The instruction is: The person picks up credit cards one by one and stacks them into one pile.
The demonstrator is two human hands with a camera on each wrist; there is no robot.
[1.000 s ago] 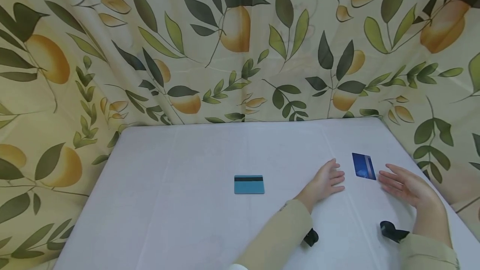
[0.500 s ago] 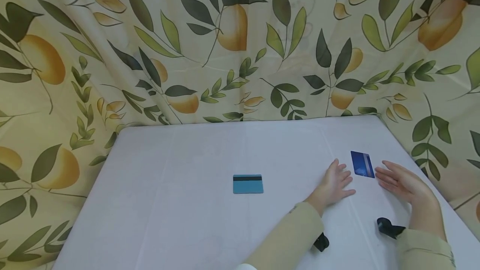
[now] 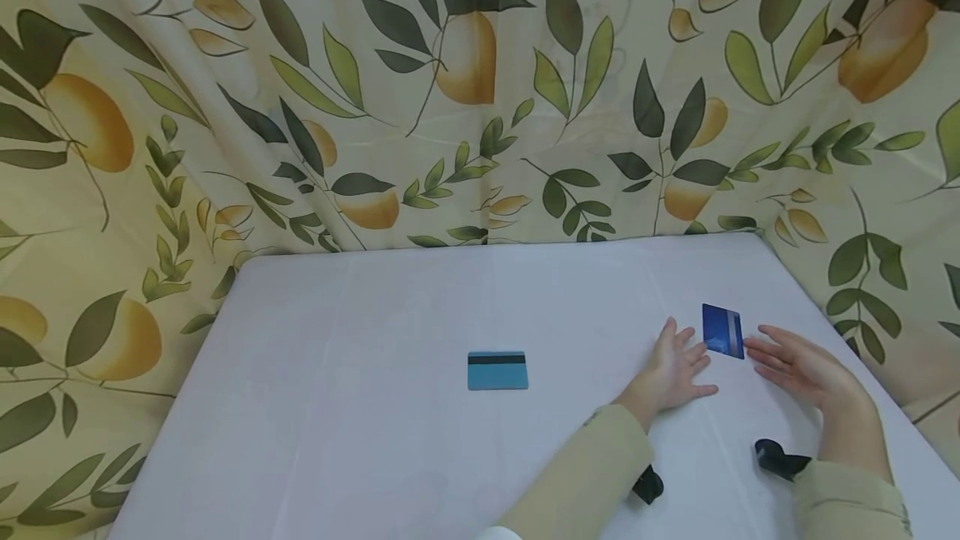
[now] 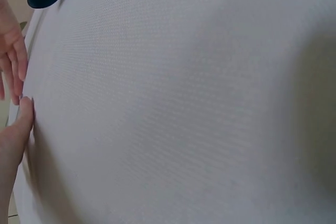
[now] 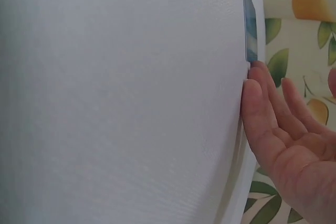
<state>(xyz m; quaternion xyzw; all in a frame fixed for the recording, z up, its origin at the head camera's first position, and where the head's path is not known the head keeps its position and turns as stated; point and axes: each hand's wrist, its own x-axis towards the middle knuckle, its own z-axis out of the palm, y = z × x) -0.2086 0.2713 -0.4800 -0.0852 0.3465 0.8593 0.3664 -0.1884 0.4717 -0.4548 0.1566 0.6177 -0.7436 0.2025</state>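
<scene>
A dark blue card (image 3: 723, 331) with a pale stripe lies tilted on the white table, between my two hands. My left hand (image 3: 677, 372) is at its left side, fingers spread and the fingertips right at the card's lower left edge. From the other side my right hand (image 3: 806, 369) reaches in, fingers straight and fingertips at the right edge. In the right wrist view the card (image 5: 251, 27) shows as a thin sliver beyond the right hand's fingertips. The left wrist view has the left thumb (image 4: 21, 124) at its edge, with the card out of sight.
A teal card (image 3: 497, 372) with a black stripe lies flat near the table's middle, left of both hands. Black wrist devices (image 3: 782, 459) show at the sleeves. Behind the white table (image 3: 360, 315) hangs a fruit-patterned curtain (image 3: 420, 107).
My left hand has moved right toward the dark blue card and spread its fingers. The right hand has edged left to the card, which has shifted slightly left.
</scene>
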